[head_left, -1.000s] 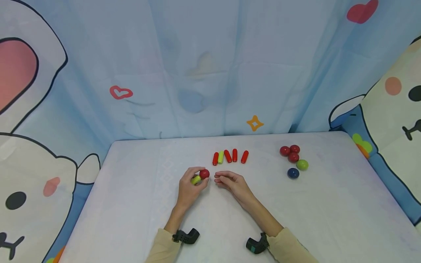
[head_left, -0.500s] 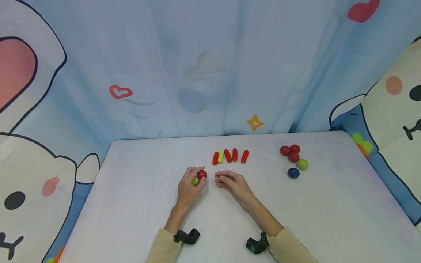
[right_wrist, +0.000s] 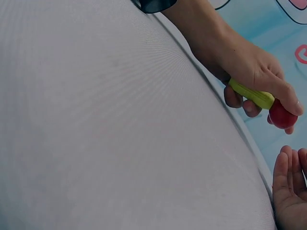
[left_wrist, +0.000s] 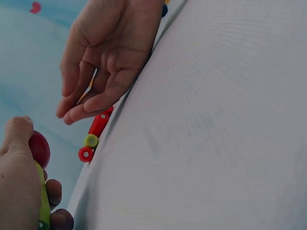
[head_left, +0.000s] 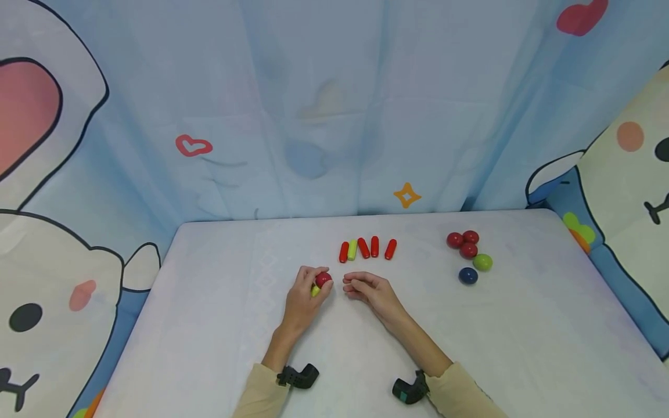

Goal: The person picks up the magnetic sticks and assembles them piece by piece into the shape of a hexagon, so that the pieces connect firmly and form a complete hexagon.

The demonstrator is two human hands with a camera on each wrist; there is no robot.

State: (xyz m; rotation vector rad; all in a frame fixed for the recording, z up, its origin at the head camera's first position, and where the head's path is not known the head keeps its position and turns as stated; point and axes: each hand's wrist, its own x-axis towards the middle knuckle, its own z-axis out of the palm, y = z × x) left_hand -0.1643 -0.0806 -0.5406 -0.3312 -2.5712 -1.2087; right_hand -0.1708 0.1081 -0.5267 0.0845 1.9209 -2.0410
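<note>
My left hand (head_left: 301, 302) grips a short yellow-green stick (right_wrist: 252, 94) with a red ball (right_wrist: 283, 115) against its end. Thumb and index finger lie on the ball, while the other fingers curl under the stick. In the head view the hand hides most of the stick, and the ball (head_left: 323, 279) points toward the other hand. Just to the right, my right hand (head_left: 377, 297) hovers with loosely bent fingers and nothing in them. Its palm (left_wrist: 115, 57) shows in the left wrist view.
Beyond the hands lies a row of short sticks, several red (head_left: 374, 247) and one yellow-green (head_left: 352, 249). At the table's right are three red balls (head_left: 468, 250), a green ball (head_left: 482, 262) and a dark blue ball (head_left: 468, 276). A blue patterned curtain (head_left: 313, 116) hangs behind.
My left hand has turned slightly, so less of the yellow-green stick shows and the red ball sits deeper between the fingers. The right hand has stayed still.
</note>
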